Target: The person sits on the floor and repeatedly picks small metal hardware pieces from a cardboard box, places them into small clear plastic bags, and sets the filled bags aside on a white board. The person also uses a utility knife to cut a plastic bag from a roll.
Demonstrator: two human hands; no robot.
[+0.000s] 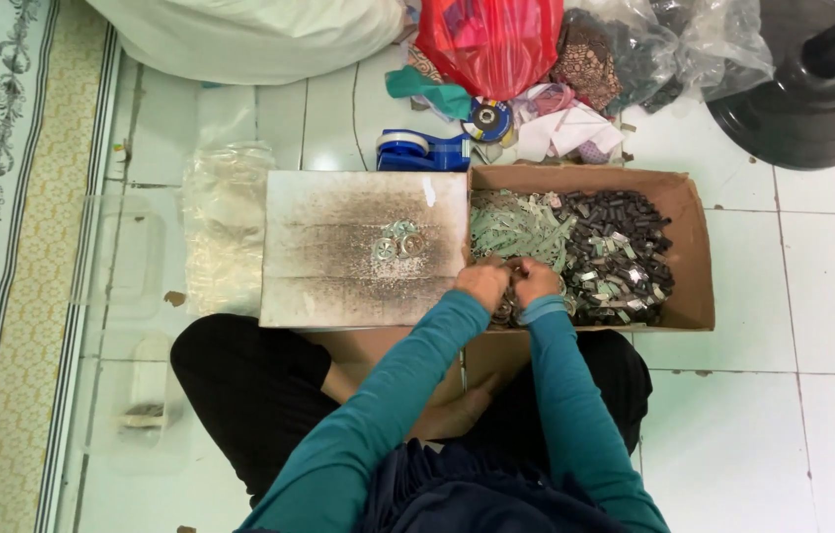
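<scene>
My left hand [481,281] and my right hand [536,280] are pressed together over the near left corner of a shallow cardboard box [689,247]. Both hands pinch small metal parts there; what exactly sits between the fingers is hidden. The box holds pale green strips [516,225] on its left and a heap of small dark pieces [625,252] on its right. Left of the box lies a soot-stained board [338,257] with a little cluster of silver rings [397,242] near its middle.
A blue tape dispenser [422,151], a round disc [487,121], a red plastic bag [491,39], clear bags [674,44] and cloth scraps lie beyond the box. A black fan base [812,99] stands at the back right. Clear plastic bags [228,222] and a patterned mat [2,257] lie left.
</scene>
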